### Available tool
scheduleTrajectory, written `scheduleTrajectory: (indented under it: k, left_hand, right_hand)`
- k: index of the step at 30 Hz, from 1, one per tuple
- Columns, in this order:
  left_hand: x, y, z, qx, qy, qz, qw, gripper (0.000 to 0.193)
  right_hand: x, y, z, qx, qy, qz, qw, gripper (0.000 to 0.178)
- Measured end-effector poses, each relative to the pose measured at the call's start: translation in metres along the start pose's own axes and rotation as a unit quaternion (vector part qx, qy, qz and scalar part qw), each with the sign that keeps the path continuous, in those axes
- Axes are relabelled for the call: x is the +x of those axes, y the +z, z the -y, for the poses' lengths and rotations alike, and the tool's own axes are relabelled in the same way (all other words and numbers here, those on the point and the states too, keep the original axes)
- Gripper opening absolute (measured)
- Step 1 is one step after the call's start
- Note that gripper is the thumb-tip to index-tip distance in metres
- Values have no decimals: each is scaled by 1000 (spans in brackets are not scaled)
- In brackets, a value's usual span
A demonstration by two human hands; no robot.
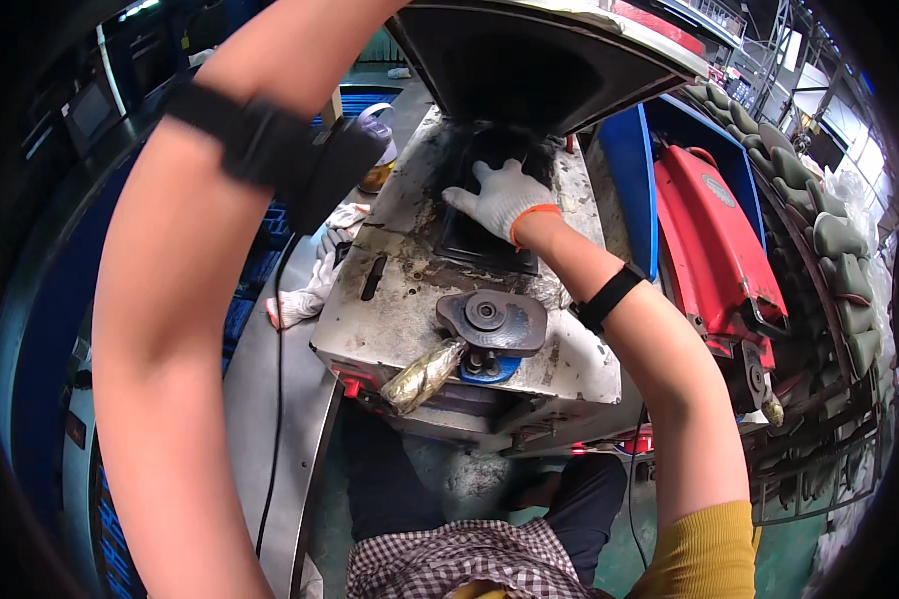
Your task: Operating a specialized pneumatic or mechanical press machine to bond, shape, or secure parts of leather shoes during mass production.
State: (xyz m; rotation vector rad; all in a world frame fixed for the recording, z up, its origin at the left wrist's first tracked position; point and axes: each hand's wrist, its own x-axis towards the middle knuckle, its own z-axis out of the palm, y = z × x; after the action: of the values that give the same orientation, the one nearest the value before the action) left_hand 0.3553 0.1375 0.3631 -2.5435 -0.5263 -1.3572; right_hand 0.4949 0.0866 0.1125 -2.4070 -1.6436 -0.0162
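Note:
My right hand (506,203) wears a white knit glove with an orange cuff. Its fingers are spread over a black rectangular plate (484,250) set into the top of a worn pale metal machine (390,270). Whether the palm presses on the plate cannot be made out. Behind that hand a dark panel (559,65) stands tilted up like a raised lid. My left arm reaches up past the picture's upper edge, so the left hand is out of sight. Nearer to me on the machine sits a dark metal clamp (509,324) with a tape-wrapped handle (422,377).
Left of the machine a used glove (308,290) lies on a grey metal surface (255,399), near a clear container with yellow contents (378,176). At right stand a red machine housing (714,240), a blue panel (624,170) and a rack of dark green pads (839,240).

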Motion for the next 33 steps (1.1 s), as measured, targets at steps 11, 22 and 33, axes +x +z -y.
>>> scheduleTrajectory:
  k: [11, 22, 33]
  left_hand:
    - [1, 28, 6, 75, 96, 22, 992, 33]
    - [-163, 87, -9, -102, 185, 54, 976, 23]
    - [-226, 101, -22, -117, 143, 137, 973, 20]
  right_hand:
    - [-215, -69, -38, 316, -127, -75, 937, 50]
    - [-295, 114, 14, 715, -10, 271, 644, 59]
    - [-253, 99, 65, 936, -66, 266, 223, 78]
